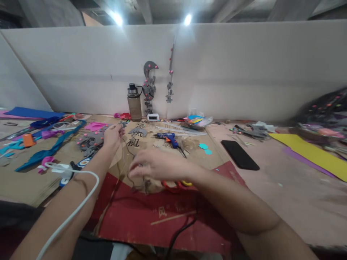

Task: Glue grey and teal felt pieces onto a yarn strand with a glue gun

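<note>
My left hand (116, 135) is closed in a pinch at the back left of the cardboard, on a small grey cut-out piece (123, 124). A thin dark string (127, 146) runs down from there toward my right hand (154, 164). Blurred by motion, my right hand has its fingers curled downward above more small grey pieces (146, 186); whether it grips them is hidden. Scissors with red and yellow handles (187, 183) lie partly under my right wrist. Beyond it rests a blue hot glue gun (170, 138). Grey felt shapes with pink dots (90, 141) are beside my left forearm.
A drink bottle (135, 104) and a small white clock-like device (153, 117) stand by the white partition. Grey hanging ornaments (149, 86) are on it. A black phone (240, 155) and yellow sheet (309, 153) lie right. A white cable (93, 177) crosses my left forearm.
</note>
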`<state>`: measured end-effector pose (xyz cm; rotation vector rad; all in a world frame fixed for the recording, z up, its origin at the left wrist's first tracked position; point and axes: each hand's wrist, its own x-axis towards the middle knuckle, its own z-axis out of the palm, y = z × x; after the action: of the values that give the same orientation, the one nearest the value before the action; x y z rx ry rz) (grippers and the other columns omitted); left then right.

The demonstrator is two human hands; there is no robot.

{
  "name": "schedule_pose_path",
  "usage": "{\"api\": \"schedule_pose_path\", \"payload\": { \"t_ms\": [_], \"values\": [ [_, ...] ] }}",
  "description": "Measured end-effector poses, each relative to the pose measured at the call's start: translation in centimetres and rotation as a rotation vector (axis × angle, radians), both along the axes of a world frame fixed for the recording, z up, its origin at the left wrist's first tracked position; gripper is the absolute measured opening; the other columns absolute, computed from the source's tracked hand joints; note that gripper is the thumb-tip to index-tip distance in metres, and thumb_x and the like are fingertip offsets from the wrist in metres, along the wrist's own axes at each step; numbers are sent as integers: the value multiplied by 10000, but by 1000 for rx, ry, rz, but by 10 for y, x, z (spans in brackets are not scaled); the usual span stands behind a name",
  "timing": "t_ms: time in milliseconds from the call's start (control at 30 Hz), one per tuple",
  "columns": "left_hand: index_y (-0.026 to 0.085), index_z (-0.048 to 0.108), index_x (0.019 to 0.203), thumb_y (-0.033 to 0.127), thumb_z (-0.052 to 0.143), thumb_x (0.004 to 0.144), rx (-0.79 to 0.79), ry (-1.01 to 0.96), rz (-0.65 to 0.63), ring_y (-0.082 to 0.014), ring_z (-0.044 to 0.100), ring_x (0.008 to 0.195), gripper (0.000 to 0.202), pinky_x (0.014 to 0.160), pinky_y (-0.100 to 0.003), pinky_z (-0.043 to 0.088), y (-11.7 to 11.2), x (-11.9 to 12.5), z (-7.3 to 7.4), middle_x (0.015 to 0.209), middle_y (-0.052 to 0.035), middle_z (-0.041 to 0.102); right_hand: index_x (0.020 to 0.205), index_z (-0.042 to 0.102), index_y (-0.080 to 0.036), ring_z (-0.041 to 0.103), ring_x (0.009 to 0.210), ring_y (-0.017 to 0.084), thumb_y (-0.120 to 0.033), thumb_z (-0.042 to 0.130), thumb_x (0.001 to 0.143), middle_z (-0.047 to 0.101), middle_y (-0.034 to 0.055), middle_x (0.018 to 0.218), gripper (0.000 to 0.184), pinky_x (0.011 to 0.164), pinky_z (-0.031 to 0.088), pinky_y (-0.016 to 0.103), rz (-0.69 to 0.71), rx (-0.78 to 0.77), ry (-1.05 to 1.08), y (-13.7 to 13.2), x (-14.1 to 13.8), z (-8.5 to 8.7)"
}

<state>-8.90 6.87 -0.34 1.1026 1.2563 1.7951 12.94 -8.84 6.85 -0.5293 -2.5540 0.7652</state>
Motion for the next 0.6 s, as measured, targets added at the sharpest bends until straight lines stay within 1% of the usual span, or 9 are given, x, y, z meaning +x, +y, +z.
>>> {"api": "schedule_pose_path", "payload": {
  "t_ms": [33, 67, 133, 200, 267, 333, 400, 500, 600],
  "values": [
    [168, 510, 615, 174, 637, 667, -4, -39, -43, -74, 489, 498, 137, 481, -192, 413, -3, 6, -1, 524, 33, 517, 854, 675, -201, 583, 752, 132, -386, 474, 893, 673, 15, 818, 277, 680, 402, 243, -118, -1, 22, 12, 4, -4],
    [162, 528, 625, 174, 639, 650, -9, -52, -70, -73, 490, 493, 115, 478, -188, 407, -6, 12, -1, 526, 31, 525, 859, 669, -194, 577, 728, 132, -391, 449, 903, 668, 21, 802, 298, 654, 391, 243, -274, 30, 59, 25, 9, -7],
    [149, 554, 643, 196, 640, 633, -40, -11, -113, -62, 467, 454, 99, 464, -183, 389, -12, 24, -4, 524, 28, 543, 868, 660, -181, 573, 717, 152, -403, 447, 901, 673, 50, 805, 310, 642, 379, 261, -576, 111, 41, 49, 24, -13],
    [149, 556, 659, 251, 652, 626, -75, 42, -157, -63, 477, 445, 144, 461, -181, 382, -18, 34, -10, 519, 33, 548, 931, 651, -154, 599, 776, 187, -429, 417, 906, 684, 109, 884, 362, 669, 394, 281, -812, 139, -95, 70, 41, -23],
    [143, 567, 670, 284, 678, 600, -95, 70, -177, -68, 485, 432, 192, 443, -182, 369, -22, 42, -17, 524, 27, 563, 1043, 630, -121, 611, 921, 235, -475, 453, 875, 660, 178, 1051, 429, 730, 419, 295, -986, 61, -349, 86, 56, -36],
    [134, 586, 695, 300, 702, 574, -119, 103, -196, -76, 498, 428, 236, 431, -181, 364, -26, 46, -25, 526, 20, 574, 979, 663, -85, 623, 944, 279, -481, 568, 797, 664, 214, 1040, 446, 743, 439, 306, -993, 4, -437, 98, 67, -50],
    [131, 600, 735, 328, 714, 569, -158, 140, -213, -89, 503, 417, 282, 395, -180, 337, -28, 47, -31, 542, 5, 595, 903, 690, -93, 635, 941, 296, -454, 635, 742, 683, 205, 996, 400, 751, 456, 310, -972, -37, -473, 105, 72, -63],
    [139, 607, 787, 371, 718, 583, -203, 238, -221, -85, 516, 436, 328, 412, -175, 363, -29, 45, -35, 570, 10, 604, 946, 690, -116, 648, 945, 286, -311, 628, 739, 692, 179, 1009, 291, 747, 476, 305, -989, -86, -468, 113, 70, -77],
    [141, 620, 821, 409, 730, 584, -224, 299, -234, -93, 546, 473, 374, 434, -178, 393, -28, 42, -35, 606, -4, 626, 990, 680, -122, 651, 965, 286, -231, 572, 750, 685, 179, 1042, 285, 749, 489, 316, -1030, -132, -421, 118, 65, -84]
  ]
}}
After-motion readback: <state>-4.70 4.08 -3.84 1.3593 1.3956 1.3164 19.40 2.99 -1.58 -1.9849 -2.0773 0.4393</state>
